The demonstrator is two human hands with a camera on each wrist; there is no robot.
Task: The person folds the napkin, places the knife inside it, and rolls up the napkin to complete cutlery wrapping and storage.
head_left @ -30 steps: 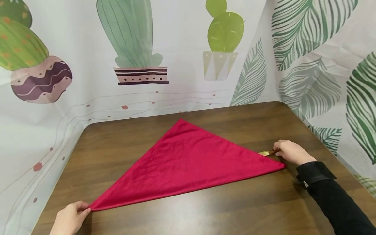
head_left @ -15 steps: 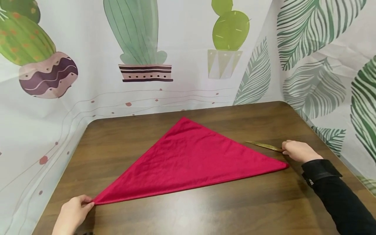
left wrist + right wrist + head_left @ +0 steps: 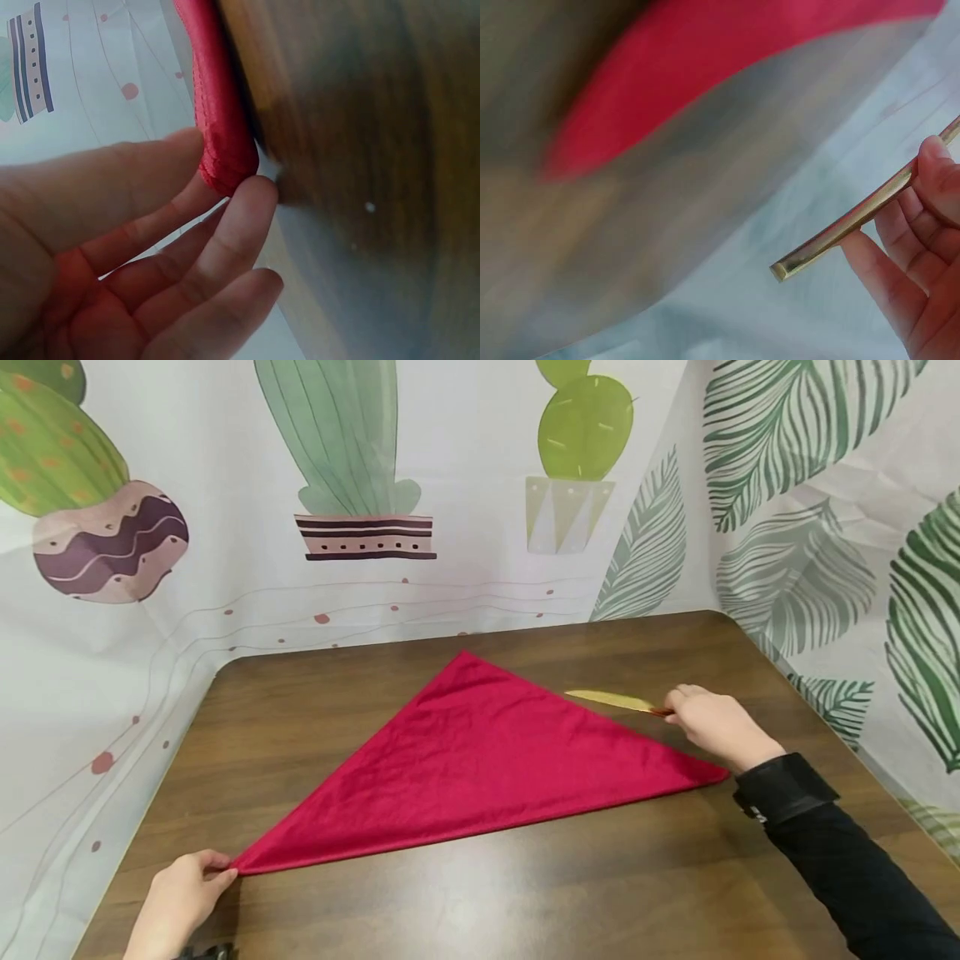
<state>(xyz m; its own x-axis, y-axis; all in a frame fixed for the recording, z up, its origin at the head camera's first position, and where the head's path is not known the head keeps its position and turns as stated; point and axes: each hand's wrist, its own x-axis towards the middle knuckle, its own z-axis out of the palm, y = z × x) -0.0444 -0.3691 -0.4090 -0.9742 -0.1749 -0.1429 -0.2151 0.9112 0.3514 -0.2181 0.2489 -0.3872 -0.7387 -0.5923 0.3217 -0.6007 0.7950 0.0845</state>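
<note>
A red cloth napkin (image 3: 480, 768) lies on the brown wooden table as a large triangle, one point toward the far edge. At its near-left corner, my left hand (image 3: 178, 893) pinches the tip; the left wrist view shows thumb and fingertips at the stitched end of the napkin (image 3: 225, 112). My right hand (image 3: 716, 722) holds a gold table knife (image 3: 609, 698) by its handle, beyond the napkin's right slope. The blade points left, its tip near the far part of the slope. In the right wrist view, fingers and thumb pinch the knife handle (image 3: 847, 223).
The wooden table (image 3: 480, 893) has rounded far corners and spreads around the napkin on every side. Behind it hangs a white backdrop (image 3: 465, 527) printed with cacti and leaves, close to the far and side edges.
The right hand has drawn the knife out from under the napkin's right side, then moved it left and away toward the far edge. The left hand still pinches the corner.
</note>
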